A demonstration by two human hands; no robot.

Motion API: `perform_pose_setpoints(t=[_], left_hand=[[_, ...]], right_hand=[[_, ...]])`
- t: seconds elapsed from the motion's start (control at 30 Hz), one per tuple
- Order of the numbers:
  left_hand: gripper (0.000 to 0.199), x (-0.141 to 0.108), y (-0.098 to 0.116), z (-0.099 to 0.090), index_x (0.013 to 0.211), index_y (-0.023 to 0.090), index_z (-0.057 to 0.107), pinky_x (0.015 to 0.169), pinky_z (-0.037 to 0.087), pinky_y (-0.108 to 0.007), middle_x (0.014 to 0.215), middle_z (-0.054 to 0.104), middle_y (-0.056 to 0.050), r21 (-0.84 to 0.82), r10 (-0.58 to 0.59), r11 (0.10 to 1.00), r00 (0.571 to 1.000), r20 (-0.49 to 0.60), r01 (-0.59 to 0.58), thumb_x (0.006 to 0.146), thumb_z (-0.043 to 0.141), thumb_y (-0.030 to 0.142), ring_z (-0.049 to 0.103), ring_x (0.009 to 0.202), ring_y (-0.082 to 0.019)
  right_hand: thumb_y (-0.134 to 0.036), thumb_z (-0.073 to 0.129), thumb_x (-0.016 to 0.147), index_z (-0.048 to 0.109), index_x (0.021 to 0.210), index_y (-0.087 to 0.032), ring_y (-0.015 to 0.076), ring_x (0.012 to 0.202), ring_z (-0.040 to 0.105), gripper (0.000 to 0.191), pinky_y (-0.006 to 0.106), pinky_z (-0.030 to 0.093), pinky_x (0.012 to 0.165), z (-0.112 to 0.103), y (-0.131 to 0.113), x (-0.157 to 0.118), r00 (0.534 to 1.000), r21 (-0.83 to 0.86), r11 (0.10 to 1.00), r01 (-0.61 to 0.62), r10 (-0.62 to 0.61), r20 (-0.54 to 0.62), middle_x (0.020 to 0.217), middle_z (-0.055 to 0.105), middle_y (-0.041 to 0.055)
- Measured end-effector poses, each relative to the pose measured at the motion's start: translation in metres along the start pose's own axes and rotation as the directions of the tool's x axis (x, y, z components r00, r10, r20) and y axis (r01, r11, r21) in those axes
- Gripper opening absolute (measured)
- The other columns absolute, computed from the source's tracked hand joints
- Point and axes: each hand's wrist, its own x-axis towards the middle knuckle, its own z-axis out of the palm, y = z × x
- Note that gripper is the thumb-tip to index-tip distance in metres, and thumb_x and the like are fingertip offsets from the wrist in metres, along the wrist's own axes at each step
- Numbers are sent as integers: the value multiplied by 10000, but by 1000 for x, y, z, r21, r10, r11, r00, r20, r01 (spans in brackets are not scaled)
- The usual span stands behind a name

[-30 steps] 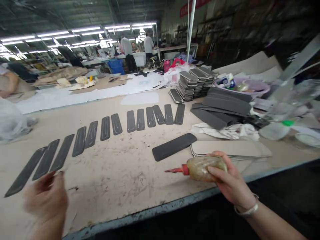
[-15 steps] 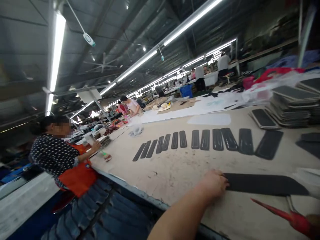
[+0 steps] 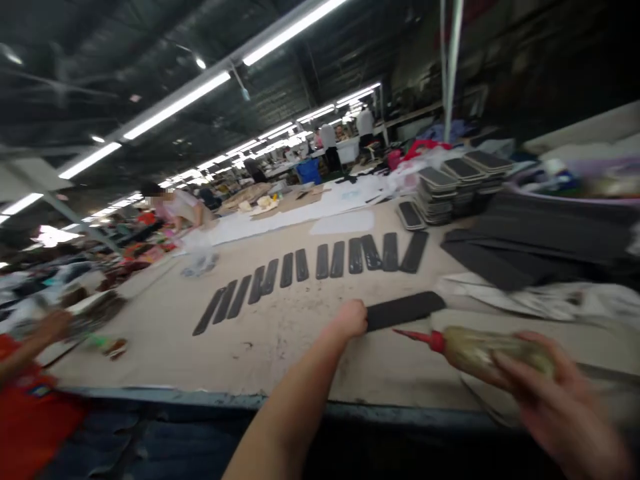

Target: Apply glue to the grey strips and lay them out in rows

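My left hand (image 3: 352,318) is closed on the near-left end of a dark grey flat strip (image 3: 405,309) lying on the table. My right hand (image 3: 565,393) wraps around a squeeze bottle (image 3: 480,350) with yellowish contents. Its red pointed nozzle (image 3: 420,336) points left, close to the strip's lower edge; whether it touches is unclear. Beyond my left hand, a row of dark oblong pieces (image 3: 287,270) lies across the table, several with a shiny wet-looking surface.
Stacks of dark pale-edged pieces (image 3: 440,193) stand at the back right. Nearer are dark sheets (image 3: 550,233), a whitish cloth (image 3: 525,293) and a purple-rimmed basin (image 3: 590,197). At the left, a co-worker's arm (image 3: 40,340) reaches over the table (image 3: 165,363).
My view has swung to the right. The bottle, earlier mostly out of view at the lower right, now shows fully in my right hand. My left hand still holds the strip's end.
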Motion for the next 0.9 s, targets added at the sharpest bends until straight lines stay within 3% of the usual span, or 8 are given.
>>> perform_pose_setpoints(t=[0.07, 0.13, 0.33, 0.5, 0.57, 0.7, 0.8, 0.9], left_hand=[[261, 2, -2, 5, 806, 124, 710, 795, 476, -319, 818, 655, -121, -36, -16, 999, 999, -37, 15, 713, 468, 146, 614, 835, -209], [261, 4, -5, 10, 785, 136, 706, 780, 472, -301, 820, 650, -104, -68, -30, 997, 996, -79, 25, 707, 457, 131, 611, 823, -197], [206, -8, -6, -1, 780, 173, 683, 773, 458, -247, 833, 645, -48, -118, -150, 985, 968, -202, 128, 751, 479, 167, 600, 813, -154], [202, -67, 2, -20, 844, 164, 636, 828, 440, -271, 936, 613, -62, -149, -213, 974, 917, -337, 171, 826, 440, 211, 576, 903, -164], [185, -96, 11, -12, 833, 174, 631, 797, 457, -269, 926, 609, -56, -167, -181, 977, 922, -342, 130, 831, 451, 217, 582, 874, -160], [174, -139, 30, 27, 859, 191, 643, 760, 495, -287, 915, 625, -56, -213, -157, 972, 953, -260, 102, 831, 471, 200, 598, 841, -164], [205, -152, 34, 49, 961, 195, 634, 840, 497, -315, 970, 639, -63, -275, -192, 956, 930, -313, 105, 855, 458, 205, 594, 922, -174], [226, -162, 29, 54, 997, 197, 630, 880, 488, -324, 1034, 628, -69, -291, -201, 953, 900, -387, 88, 872, 443, 215, 582, 966, -174]], right_hand=[[-263, 824, 576, 563, 991, -279, 151, 746, 599, 491, 208, 537, 621, -8, -20, -5, 1000, -9, 1000, -22, 22, -11, 858, 602, 0], [-264, 812, 577, 530, 989, -265, 134, 711, 593, 499, 211, 535, 623, -6, -30, -6, 999, -2, 999, -33, 33, 10, 819, 590, -24], [-260, 788, 612, 513, 987, -249, 135, 713, 593, 465, 222, 524, 629, -1, -27, -3, 1000, 12, 1000, -8, 8, 2, 818, 591, -22], [-258, 791, 605, 512, 980, -254, 124, 691, 575, 467, 215, 508, 615, -5, -31, -3, 1000, 64, 998, 6, -5, -10, 809, 580, -33], [-259, 779, 623, 502, 974, -257, 122, 685, 563, 447, 220, 502, 613, -4, -33, -5, 1000, 41, 999, 12, -13, 14, 802, 569, -34], [-292, 737, 674, 468, 997, -273, 140, 725, 547, 421, 252, 496, 636, 1, -24, -15, 990, -131, 986, 106, -92, 105, 846, 539, -28], [-321, 706, 702, 464, 1029, -253, 186, 827, 539, 412, 329, 492, 726, 6, -11, -24, 946, -422, 852, 310, -231, 230, 957, 519, 19], [-286, 673, 734, 476, 1017, -232, 248, 982, 499, 349, 434, 433, 872, 13, 2, -32, 817, -583, 574, 575, -362, 449, 1042, 492, 70]])
